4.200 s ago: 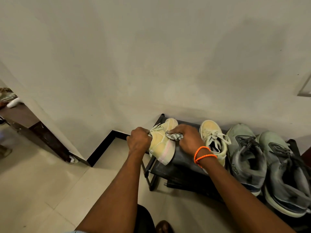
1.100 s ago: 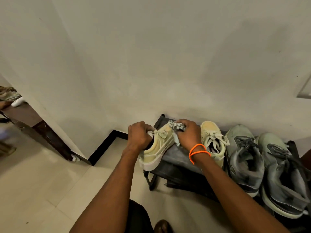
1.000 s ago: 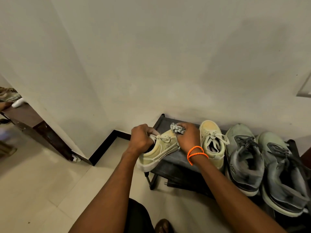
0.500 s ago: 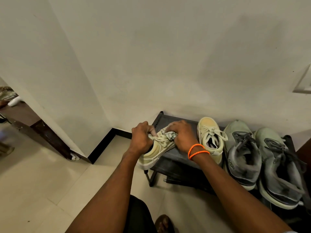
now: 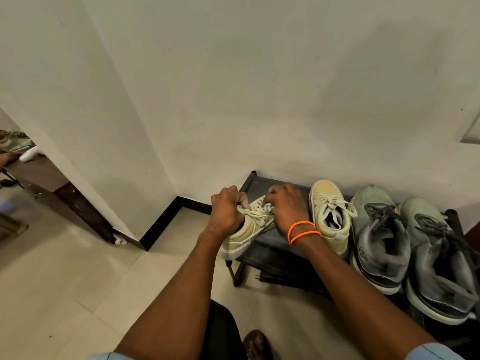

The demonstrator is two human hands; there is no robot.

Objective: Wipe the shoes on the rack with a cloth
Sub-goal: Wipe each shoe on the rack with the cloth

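Observation:
My left hand (image 5: 225,212) grips a pale yellow sneaker (image 5: 244,232) by its collar, holding it tilted over the left end of the black shoe rack (image 5: 270,253). My right hand (image 5: 285,206), with orange bands on the wrist, presses a small grey cloth (image 5: 268,209) against the sneaker's laces. Most of the cloth is hidden under the fingers. The matching yellow sneaker (image 5: 328,214) stands on the rack just to the right.
Two grey-green sneakers (image 5: 378,240) (image 5: 439,258) fill the right part of the rack. A white wall rises right behind it, with a black skirting corner (image 5: 161,224) to the left. Pale floor tiles lie below; my foot (image 5: 257,344) shows at the bottom.
The held sneaker has been turned from sole-side up to laces up and lowered. My right hand with the cloth has moved from the toe end back onto the laces.

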